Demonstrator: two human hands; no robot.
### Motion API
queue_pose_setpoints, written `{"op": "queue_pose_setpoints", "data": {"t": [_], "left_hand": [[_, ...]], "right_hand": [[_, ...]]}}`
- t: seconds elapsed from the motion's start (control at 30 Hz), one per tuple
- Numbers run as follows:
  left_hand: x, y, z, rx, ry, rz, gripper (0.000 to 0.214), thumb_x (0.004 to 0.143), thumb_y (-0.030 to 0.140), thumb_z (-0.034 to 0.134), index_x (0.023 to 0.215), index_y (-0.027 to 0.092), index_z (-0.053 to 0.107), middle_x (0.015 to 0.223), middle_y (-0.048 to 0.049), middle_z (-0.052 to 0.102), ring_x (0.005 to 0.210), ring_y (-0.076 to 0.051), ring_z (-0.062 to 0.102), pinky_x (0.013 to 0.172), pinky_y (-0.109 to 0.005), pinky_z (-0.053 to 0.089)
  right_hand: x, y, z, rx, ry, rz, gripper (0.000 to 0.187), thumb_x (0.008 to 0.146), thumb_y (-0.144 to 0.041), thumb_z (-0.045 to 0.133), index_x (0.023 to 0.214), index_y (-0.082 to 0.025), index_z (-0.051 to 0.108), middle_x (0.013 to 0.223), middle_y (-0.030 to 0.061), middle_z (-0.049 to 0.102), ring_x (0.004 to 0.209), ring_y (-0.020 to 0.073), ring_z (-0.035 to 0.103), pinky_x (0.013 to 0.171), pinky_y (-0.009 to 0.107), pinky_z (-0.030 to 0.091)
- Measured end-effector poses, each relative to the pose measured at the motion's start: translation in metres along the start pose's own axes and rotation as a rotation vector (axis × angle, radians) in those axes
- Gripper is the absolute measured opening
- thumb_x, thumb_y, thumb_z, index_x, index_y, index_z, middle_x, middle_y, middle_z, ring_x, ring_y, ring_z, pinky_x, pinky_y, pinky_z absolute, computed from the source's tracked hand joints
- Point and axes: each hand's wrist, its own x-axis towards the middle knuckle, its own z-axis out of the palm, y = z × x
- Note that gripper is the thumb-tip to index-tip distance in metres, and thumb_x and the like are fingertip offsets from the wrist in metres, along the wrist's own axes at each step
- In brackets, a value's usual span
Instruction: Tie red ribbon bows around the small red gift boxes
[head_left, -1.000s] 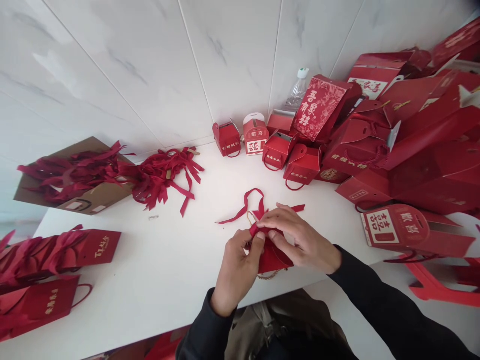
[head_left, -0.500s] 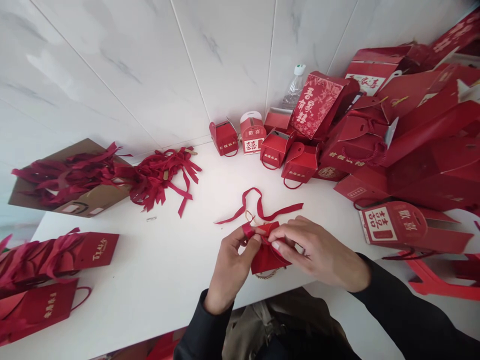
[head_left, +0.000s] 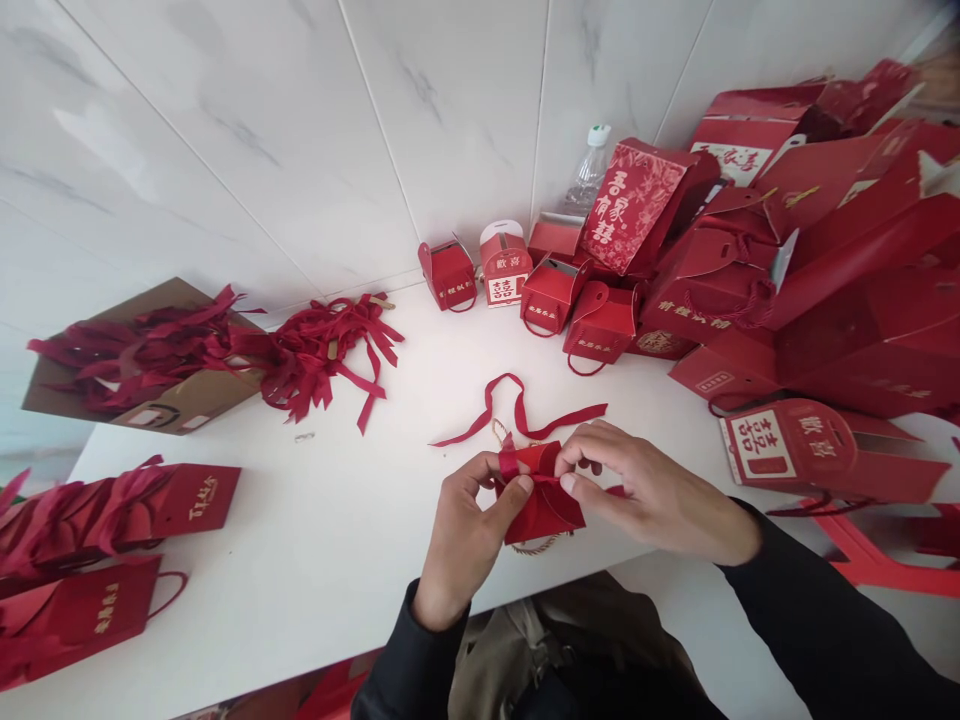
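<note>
A small red gift box (head_left: pixel 551 515) with gold rope handles sits at the table's near edge between my hands. My left hand (head_left: pixel 476 510) is closed at the box's left side, its thumb and fingers pinching a red ribbon (head_left: pixel 509 462) on top of the box. From the right, my right hand (head_left: pixel 637 490) pinches the ribbon between thumb and index finger. Part of the ribbon at the box's top is hidden by my fingers. Just beyond the box, another length of red ribbon (head_left: pixel 517 393) lies curved on the white table (head_left: pixel 330 540).
A cardboard box (head_left: pixel 191 400) of red ribbons stands at the left, with a ribbon pile (head_left: pixel 322 350) beside it. Ribboned red boxes (head_left: pixel 214 500) line the near left. Small boxes (head_left: pixel 600 325), a clear bottle (head_left: pixel 587 175) and a large heap of red boxes (head_left: pixel 847 340) fill the back and right.
My right hand has shifted slightly to the right, drawing the pinched ribbon across the box. My left hand's fingers have moved a little, uncovering more of the ribbon on top.
</note>
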Motion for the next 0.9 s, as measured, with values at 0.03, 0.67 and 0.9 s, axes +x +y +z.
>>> {"op": "queue_pose_setpoints", "data": {"t": [0.03, 0.67, 0.9], "left_hand": [[0.000, 0.000, 0.000, 0.013, 0.004, 0.005, 0.021, 0.087, 0.038, 0.069, 0.086, 0.017, 0.069, 0.083, -0.0028, 0.067, 0.079, -0.016, 0.056, 0.075, -0.028, 0.047], [-0.001, 0.006, 0.007, 0.126, -0.022, 0.040, 0.021, 0.087, 0.031, 0.067, 0.104, 0.020, 0.073, 0.084, -0.0008, 0.068, 0.077, -0.014, 0.054, 0.074, -0.027, 0.045], [-0.003, -0.006, 0.006, 0.051, 0.093, 0.010, 0.025, 0.090, 0.039, 0.064, 0.098, 0.017, 0.072, 0.084, -0.0034, 0.070, 0.080, -0.017, 0.060, 0.075, -0.029, 0.048]], "right_hand": [[0.000, 0.000, -0.001, 0.001, 0.017, -0.012, 0.016, 0.097, -0.031, 0.052, 0.087, -0.024, 0.063, 0.089, 0.0027, 0.067, 0.081, 0.0200, 0.058, 0.071, 0.032, 0.046], [0.004, -0.002, 0.027, -0.187, 0.286, -0.168, 0.013, 0.094, -0.017, 0.056, 0.105, -0.022, 0.056, 0.102, 0.0070, 0.064, 0.097, 0.0264, 0.058, 0.085, 0.045, 0.049], [0.001, 0.005, 0.034, -0.120, 0.298, -0.086, 0.006, 0.099, -0.020, 0.050, 0.098, -0.023, 0.055, 0.098, 0.0049, 0.066, 0.094, 0.0242, 0.061, 0.082, 0.042, 0.050]]}}
